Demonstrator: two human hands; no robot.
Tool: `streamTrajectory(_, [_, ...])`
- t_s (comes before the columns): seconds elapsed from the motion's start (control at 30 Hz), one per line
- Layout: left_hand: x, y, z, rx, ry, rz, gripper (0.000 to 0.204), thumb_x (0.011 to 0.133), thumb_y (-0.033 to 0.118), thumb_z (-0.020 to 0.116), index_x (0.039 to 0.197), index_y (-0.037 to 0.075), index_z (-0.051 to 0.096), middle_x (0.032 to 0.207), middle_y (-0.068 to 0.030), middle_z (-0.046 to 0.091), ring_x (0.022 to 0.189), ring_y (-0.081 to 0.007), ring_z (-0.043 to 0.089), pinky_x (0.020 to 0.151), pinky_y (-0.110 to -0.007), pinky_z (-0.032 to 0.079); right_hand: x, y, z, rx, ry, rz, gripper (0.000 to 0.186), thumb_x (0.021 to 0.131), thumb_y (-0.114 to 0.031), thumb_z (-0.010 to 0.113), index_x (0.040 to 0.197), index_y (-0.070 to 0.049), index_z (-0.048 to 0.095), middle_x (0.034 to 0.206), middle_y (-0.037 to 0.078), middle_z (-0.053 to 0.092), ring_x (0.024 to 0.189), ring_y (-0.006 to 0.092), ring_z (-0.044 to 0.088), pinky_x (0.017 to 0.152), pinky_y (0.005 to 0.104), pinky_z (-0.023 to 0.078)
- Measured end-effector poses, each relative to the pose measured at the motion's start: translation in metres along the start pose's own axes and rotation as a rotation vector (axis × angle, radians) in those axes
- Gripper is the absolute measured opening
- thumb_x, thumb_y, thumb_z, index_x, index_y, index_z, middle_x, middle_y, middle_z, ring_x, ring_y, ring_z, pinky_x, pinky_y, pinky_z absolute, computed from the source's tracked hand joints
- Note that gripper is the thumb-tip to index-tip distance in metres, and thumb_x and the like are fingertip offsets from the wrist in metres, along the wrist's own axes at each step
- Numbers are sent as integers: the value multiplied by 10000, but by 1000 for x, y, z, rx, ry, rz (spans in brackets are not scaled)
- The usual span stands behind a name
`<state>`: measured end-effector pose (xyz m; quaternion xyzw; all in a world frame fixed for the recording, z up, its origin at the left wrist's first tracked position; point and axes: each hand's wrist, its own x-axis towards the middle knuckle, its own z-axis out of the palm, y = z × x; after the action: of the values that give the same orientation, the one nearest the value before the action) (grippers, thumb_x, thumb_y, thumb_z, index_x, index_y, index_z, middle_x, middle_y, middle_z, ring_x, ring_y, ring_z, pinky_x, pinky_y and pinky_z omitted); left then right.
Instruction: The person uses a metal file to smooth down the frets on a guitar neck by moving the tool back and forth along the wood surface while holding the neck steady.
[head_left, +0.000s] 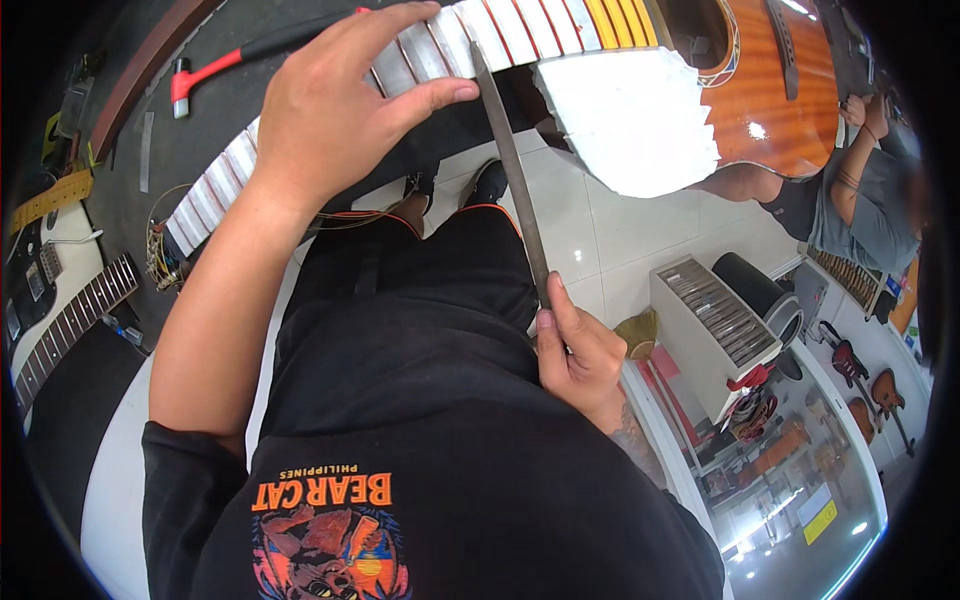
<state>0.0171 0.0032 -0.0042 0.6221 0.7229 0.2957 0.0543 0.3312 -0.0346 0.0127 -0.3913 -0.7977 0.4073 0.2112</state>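
Observation:
An acoustic guitar with a glossy orange-brown body (790, 120) lies across the top of the view. Its neck (425, 58) has strips of silver, white and yellow tape between the frets. My left hand (335, 110) is closed over the neck, thumb along the near edge and fingertips toward the far edge. In my right hand (580, 350) is the lower end of a long, narrow metal file (515, 175), pinched between thumb and fingers. The file's far tip rests at the taped frets, just right of my left thumb. White torn-edged sheeting (630, 120) covers part of the guitar body.
A red-and-black hammer (215, 70) lies on the dark bench beyond my left hand. Farther left are a white electric guitar (75, 235) and a dark fretboard (75, 315). At right stand a box of flat packets (700, 310), a glass display case (770, 510) and another person (860, 215).

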Motion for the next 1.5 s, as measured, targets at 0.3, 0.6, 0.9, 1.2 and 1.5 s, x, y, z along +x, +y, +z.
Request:
streamTrajectory(0.3, [0, 0, 0, -23, -1, -1, 615, 758, 396, 906, 1268, 107, 721, 1146, -129, 755, 1039, -287, 735, 893, -350, 561, 103, -14, 34, -78, 36, -113, 463, 932, 19, 676, 1390, -37, 639, 660, 183, 613, 521, 306, 598, 540, 372, 483])
streamTrajectory(0.6, [1, -1, -2, -27, 1, -17, 618, 745, 387, 915, 1254, 94, 722, 1145, -141, 753, 1043, -288, 733, 903, -357, 562, 123, -14, 35, -100, 34, -176, 455, 931, 22, 670, 1383, -28, 644, 686, 178, 637, 549, 269, 627, 559, 345, 498])
streamTrajectory(0.9, [-1, 0, 0, -12, 6, 0, 609, 737, 392, 919, 1236, 96, 735, 1144, -155, 752, 1047, -296, 733, 912, -362, 564, 54, -1, 20, -88, -20, -78, 504, 905, 73, 680, 1402, 10, 620, 670, 151, 609, 514, 227, 576, 553, 313, 485])
streamTrajectory(1.2, [3, 0, 0, -16, -13, -25, 607, 758, 408, 905, 1259, 119, 722, 1134, -113, 761, 1012, -275, 739, 879, -353, 566, 159, -21, 26, -12, 45, -166, 444, 908, -10, 668, 1351, 5, 635, 696, 205, 665, 617, 377, 663, 591, 454, 527])
streamTrajectory(1.5, [2, 3, 1, 17, -1, 4, 608, 771, 459, 888, 1248, 120, 722, 1129, -97, 762, 1007, -267, 740, 867, -350, 566, 37, -6, -21, -145, 12, 12, 479, 864, 56, 735, 1330, -49, 700, 617, 65, 541, 485, 181, 505, 506, 314, 453])
